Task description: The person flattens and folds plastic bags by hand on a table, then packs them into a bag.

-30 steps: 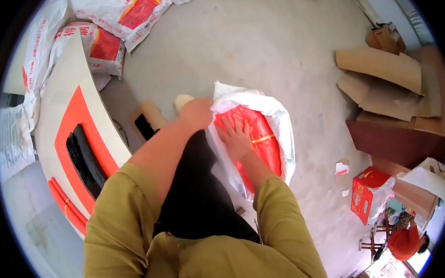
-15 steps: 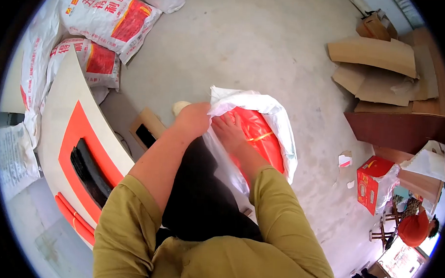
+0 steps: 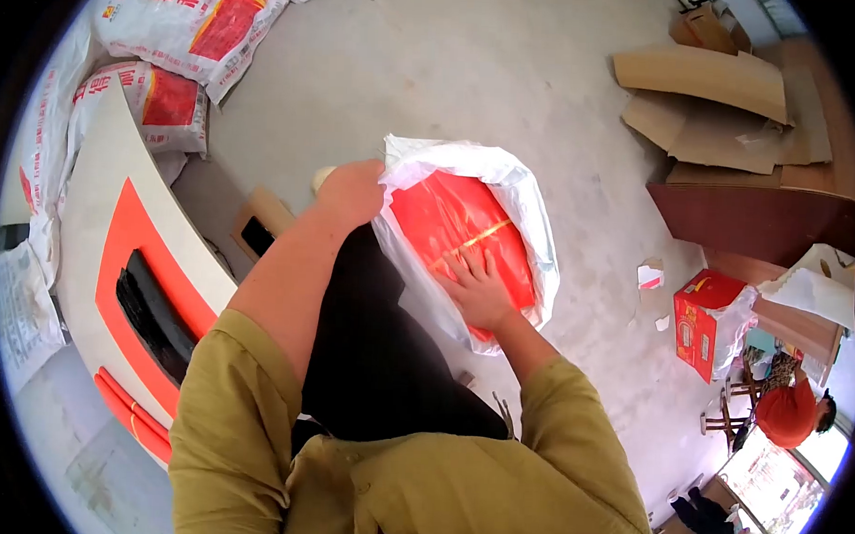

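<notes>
A white sack [image 3: 529, 191] stands open on the floor in front of me, its rim folded outward. Inside lies a red plastic-wrapped bundle [image 3: 444, 211] with a thin yellow band across it. My left hand [image 3: 352, 191] is closed on the sack's rim at its left edge. Spread flat on the lower part of the red bundle, near the band, is my right hand [image 3: 480, 290], with its fingers apart.
On the left, a pale table [image 3: 92, 171] bears a red sheet, black strips [image 3: 153, 316] and red rolls. Printed sacks [image 3: 186, 23] are piled behind it. At right are cardboard [image 3: 702, 84], a red box [image 3: 706, 324] and a seated person [image 3: 788, 411].
My right hand has shifted down and right over the red bundle, away from my left hand. More of the bundle's upper part shows. My left hand still holds the rim.
</notes>
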The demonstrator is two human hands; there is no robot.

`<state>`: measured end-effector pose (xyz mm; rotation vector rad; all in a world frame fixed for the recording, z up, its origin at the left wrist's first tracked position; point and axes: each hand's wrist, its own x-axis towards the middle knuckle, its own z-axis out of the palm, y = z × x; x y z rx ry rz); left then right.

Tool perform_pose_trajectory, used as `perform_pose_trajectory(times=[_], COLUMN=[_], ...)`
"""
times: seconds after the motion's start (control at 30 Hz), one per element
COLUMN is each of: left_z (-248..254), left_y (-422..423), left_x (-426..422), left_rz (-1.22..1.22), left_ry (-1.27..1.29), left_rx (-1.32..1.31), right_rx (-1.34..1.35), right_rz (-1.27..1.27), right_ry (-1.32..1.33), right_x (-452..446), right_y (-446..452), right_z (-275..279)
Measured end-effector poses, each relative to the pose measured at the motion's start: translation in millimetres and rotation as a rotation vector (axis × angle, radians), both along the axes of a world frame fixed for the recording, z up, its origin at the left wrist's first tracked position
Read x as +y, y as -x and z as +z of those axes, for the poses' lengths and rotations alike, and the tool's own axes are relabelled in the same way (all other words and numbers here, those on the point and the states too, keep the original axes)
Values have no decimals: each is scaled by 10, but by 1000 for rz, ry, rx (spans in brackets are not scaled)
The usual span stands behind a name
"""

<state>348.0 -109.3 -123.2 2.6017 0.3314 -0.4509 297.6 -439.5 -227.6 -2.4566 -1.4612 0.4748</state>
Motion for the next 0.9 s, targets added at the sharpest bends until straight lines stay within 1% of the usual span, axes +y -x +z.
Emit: perform_pose_trajectory(times=[0.07,0.17,0.27,0.33,0.37,0.47,0.57,0.6,0.67,0.77,0.9], left_z=[48,69,61,30,7,31,40,47,68,84,128], left_y=[-4,-30,-44,-45,-46,-51,-40,-55,-45,-83,-49], left_x=[-9,-6,27,35,38,16,43,52,51,69,39], left_rz=[7,-5,-16,-23,-27,-30,-44,-52,-41,-44,-100], left_ry=[5,-14,-12,-19,-34,-29,-21,-21,-17,-15,-48], left_rx=[48,85,85,75,66,66,89,93,97,66,59], right_rx=[21,-3,16,138,202,222,54,41,21,49,70], right_rz=[16,5,13,35,42,78,102,96,85,-34,0], right_ry=[45,43,48,-9,-35,21,92,105,133,76,143], right_x=[39,75,79,-141,-263,-445,-384,-349,-319,-372,-312], right_y=[25,99,21,-20,-15,33,112,113,165,260,206], right_z=[-86,-219,23,124,154,86,-190,-182,-132,-157,-70])
